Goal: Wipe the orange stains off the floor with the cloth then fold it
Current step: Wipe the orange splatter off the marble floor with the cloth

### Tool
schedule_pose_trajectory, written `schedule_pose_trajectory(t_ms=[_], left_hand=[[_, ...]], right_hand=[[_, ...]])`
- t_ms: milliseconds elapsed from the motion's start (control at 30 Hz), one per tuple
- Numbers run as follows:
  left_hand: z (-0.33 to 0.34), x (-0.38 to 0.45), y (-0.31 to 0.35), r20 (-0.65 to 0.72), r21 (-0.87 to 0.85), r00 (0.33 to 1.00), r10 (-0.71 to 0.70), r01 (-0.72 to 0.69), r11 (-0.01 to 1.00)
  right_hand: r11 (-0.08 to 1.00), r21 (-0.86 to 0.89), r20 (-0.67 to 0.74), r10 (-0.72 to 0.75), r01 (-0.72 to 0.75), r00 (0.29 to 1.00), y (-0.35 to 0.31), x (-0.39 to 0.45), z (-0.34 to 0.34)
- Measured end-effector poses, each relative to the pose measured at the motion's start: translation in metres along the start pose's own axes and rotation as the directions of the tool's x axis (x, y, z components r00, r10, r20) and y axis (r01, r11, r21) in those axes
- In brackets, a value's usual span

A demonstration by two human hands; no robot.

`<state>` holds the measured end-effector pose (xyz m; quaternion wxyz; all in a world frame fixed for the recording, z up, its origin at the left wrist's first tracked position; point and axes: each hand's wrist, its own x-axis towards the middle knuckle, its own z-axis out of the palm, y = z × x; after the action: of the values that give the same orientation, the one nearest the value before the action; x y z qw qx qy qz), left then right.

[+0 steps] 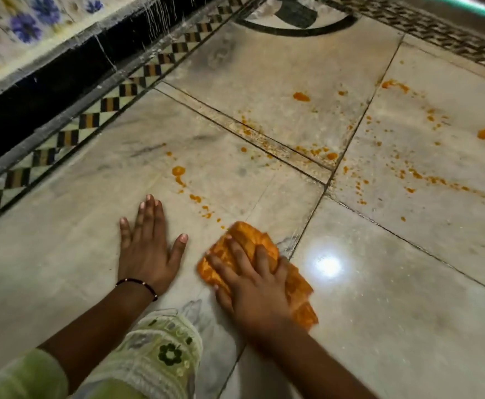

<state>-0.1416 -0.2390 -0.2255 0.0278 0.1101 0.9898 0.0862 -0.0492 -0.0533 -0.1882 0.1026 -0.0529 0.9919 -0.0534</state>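
the right hand lies palm-down on the cloth, fingers spread wide across it and pressing rather than pinching, probably so the whole pad bears on the floor. the cloth is bunched, orange-tinted, and sits just short of the nearest orange stains, a trail running up and left. the left hand is flat and empty on the floor beside it, fingers extended, apparently bracing body weight. more stains scatter across the far tiles, well apart from the cloth; wiping appears barely begun. no brand, label or writing is legible.
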Motion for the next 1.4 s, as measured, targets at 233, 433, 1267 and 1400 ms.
schedule_pose_trajectory(t_ms=[233, 433, 1267, 1400], left_hand=[[0.004, -0.001, -0.003, 0.016, -0.008, 1.000, 0.007, -0.007, 1.000], [0.004, 0.001, -0.002, 0.013, -0.001, 1.000, 0.014, -0.014, 1.000], [-0.011, 0.004, -0.042, -0.096, -0.118, 0.994, -0.055, 0.043, 0.992], [-0.003, 0.013, -0.035, -0.096, -0.113, 0.993, -0.063, 0.052, 0.992]], right_hand=[[0.950, 0.063, 0.052, 0.304, -0.307, 0.951, 0.071, -0.007, -0.009], [0.996, 0.080, 0.032, 0.043, -0.045, 0.999, 0.008, 0.018, 0.000], [0.998, -0.024, 0.092, 0.061, -0.060, 0.994, 0.019, 0.032, -0.008], [0.980, -0.061, 0.035, -0.186, 0.188, 0.982, -0.019, 0.078, -0.011]])
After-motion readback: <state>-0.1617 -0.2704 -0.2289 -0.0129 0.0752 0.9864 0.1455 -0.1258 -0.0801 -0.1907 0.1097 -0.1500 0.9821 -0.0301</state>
